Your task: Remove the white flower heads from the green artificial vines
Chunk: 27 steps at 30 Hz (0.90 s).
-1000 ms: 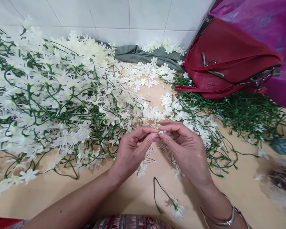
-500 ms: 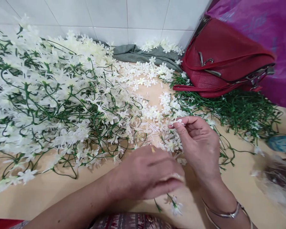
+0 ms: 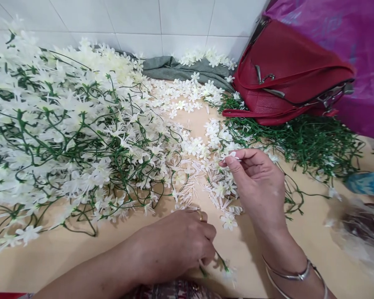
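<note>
My right hand [image 3: 258, 182] is closed in a pinch on a small white artificial flower [image 3: 233, 155], held above the scattered blossoms. Lower and to the left, near the front edge of the table, my left hand [image 3: 187, 243] has its fingers curled down on a green flower stem [image 3: 220, 258]. At that stem's end a white blossom [image 3: 229, 272] looks blurred. The left fingertips are mostly hidden under the hand. Loose white blossoms [image 3: 197, 146] and thin white sticks [image 3: 191, 182] lie between and beyond the hands.
A large heap of white flowers on green stems [image 3: 81, 137] fills the left. Bare green stems [image 3: 311, 141] lie at right beneath a red bag [image 3: 293, 74]. Behind stand a grey cloth [image 3: 177, 70] and tiled wall. A plastic bag [image 3: 364, 232] sits at the right.
My left hand has moved left and down from beside the right hand and now curls over the green stem near the table's front. My right hand still pinches the white flower.
</note>
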### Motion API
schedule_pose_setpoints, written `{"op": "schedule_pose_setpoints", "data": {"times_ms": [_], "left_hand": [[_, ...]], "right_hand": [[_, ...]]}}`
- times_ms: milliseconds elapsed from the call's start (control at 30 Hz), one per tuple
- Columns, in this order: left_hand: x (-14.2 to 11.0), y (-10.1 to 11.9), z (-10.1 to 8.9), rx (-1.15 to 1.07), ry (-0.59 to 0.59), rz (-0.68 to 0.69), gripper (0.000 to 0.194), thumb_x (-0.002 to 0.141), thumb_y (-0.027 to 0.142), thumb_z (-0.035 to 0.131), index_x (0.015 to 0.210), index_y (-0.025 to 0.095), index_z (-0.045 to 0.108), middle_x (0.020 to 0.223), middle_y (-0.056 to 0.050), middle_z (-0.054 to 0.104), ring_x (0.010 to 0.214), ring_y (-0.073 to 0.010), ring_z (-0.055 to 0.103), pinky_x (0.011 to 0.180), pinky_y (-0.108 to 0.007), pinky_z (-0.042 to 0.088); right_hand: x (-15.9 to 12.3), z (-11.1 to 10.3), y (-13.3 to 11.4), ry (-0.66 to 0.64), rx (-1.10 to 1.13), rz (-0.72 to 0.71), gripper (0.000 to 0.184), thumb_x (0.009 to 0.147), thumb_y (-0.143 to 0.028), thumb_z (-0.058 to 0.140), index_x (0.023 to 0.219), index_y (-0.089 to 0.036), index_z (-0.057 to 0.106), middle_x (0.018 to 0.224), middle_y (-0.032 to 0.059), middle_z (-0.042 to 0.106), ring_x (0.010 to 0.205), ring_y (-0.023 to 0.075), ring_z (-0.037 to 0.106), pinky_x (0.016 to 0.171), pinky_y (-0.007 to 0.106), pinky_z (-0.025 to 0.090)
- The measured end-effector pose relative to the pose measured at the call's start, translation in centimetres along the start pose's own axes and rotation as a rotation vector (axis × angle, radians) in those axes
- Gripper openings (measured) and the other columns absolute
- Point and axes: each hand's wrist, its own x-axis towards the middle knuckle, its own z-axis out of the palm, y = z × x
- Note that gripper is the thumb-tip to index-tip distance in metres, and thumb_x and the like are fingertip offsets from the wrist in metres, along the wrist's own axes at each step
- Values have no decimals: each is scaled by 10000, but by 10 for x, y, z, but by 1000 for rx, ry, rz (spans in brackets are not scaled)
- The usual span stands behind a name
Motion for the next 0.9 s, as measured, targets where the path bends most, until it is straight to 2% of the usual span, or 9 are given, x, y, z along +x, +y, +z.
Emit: {"op": "schedule_pose_setpoints", "data": {"times_ms": [200, 300, 367, 433, 533, 600, 700, 800, 900], "left_hand": [[7, -3, 8, 21, -26, 16, 226, 951, 271, 724, 750, 183, 675, 762, -9, 734, 741, -195, 659, 857, -365, 476], [7, -2, -2, -225, 29, 58, 161, 953, 291, 728, 829, 196, 690, 836, -18, 772, 850, -198, 710, 915, -348, 496], [6, -2, -12, -520, 117, 38, 102, 955, 271, 729, 882, 210, 692, 925, -30, 793, 946, -194, 733, 941, -328, 514], [5, -3, -21, -808, 238, -94, 77, 1000, 238, 657, 943, 196, 688, 949, -65, 797, 927, -187, 753, 864, -309, 553], [7, -9, -27, -1120, 527, -251, 150, 1027, 280, 607, 1123, 188, 677, 895, -74, 803, 857, -182, 772, 808, -308, 583], [8, -15, -25, -1200, 690, -316, 192, 1011, 315, 638, 1143, 187, 692, 925, -75, 808, 862, -175, 773, 828, -306, 589], [11, -22, -21, -1212, 832, -346, 181, 979, 345, 687, 1024, 174, 722, 870, -57, 784, 794, -148, 742, 798, -278, 583], [12, -24, -19, -1195, 927, -337, 189, 978, 361, 686, 984, 173, 704, 768, -18, 718, 697, -118, 679, 728, -244, 558], [12, -23, -19, -1213, 944, -347, 191, 990, 360, 667, 944, 175, 675, 742, 2, 679, 629, -94, 634, 662, -218, 531]], "right_hand": [[-1, 1, -2, -6, 10, 7, 163, 857, -327, 802, 859, -252, 657, 788, 2, 687, 754, 196, 706, 726, 337, 574], [-2, 1, -1, -6, 21, 20, 178, 854, -345, 809, 870, -250, 658, 784, -2, 683, 753, 196, 710, 710, 327, 573], [-1, 0, 0, -18, 60, 43, 183, 850, -353, 814, 878, -252, 664, 783, -7, 687, 745, 185, 710, 699, 310, 571], [-1, -1, 0, -56, 109, 85, 188, 836, -353, 827, 882, -251, 675, 780, -14, 694, 729, 168, 702, 680, 285, 565], [2, -1, 0, -129, 186, 173, 241, 783, -394, 861, 855, -248, 683, 751, -21, 696, 679, 157, 681, 621, 269, 550], [4, -1, 1, -151, 249, 219, 288, 731, -428, 890, 828, -249, 687, 736, -24, 694, 652, 154, 667, 613, 276, 546], [7, -2, 1, -168, 321, 255, 289, 701, -422, 912, 821, -260, 705, 733, -34, 697, 642, 145, 650, 658, 288, 545], [7, -6, 0, -188, 344, 225, 243, 721, -400, 907, 818, -269, 727, 759, -35, 704, 677, 140, 639, 687, 280, 535], [4, -9, -2, -233, 301, 170, 197, 755, -397, 890, 821, -270, 755, 802, -25, 707, 709, 140, 622, 670, 266, 520]]}}
